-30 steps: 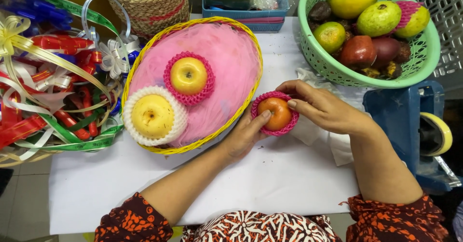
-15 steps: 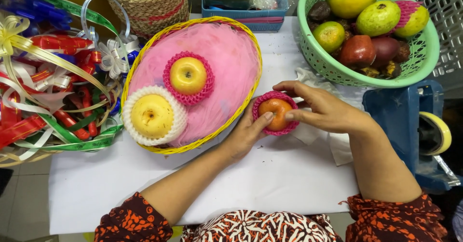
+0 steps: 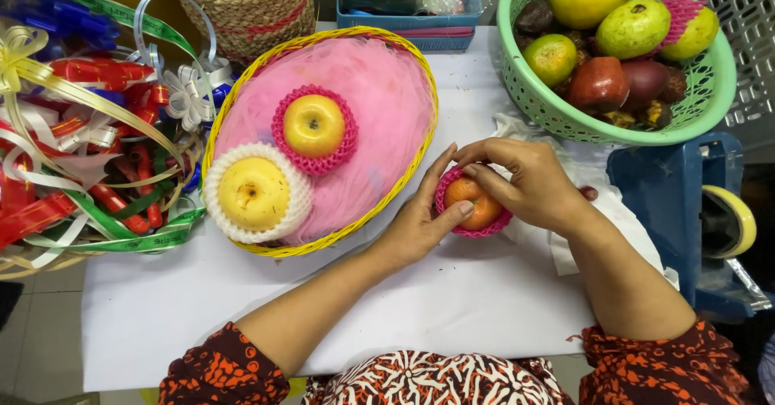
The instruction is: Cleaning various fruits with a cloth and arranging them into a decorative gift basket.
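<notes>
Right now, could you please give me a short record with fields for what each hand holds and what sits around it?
left hand: left hand cups the orange fruit in its pink foam net, thumb on the fruit
right hand: right hand covers the same fruit from above, its grip closed on it
yellow basket: yellow basket with pink lining holds two yellow apples, one in a pink net, one in a white net
green basket: green basket holds mixed fruit
left side: ribbons
right side: blue tape dispenser
</notes>
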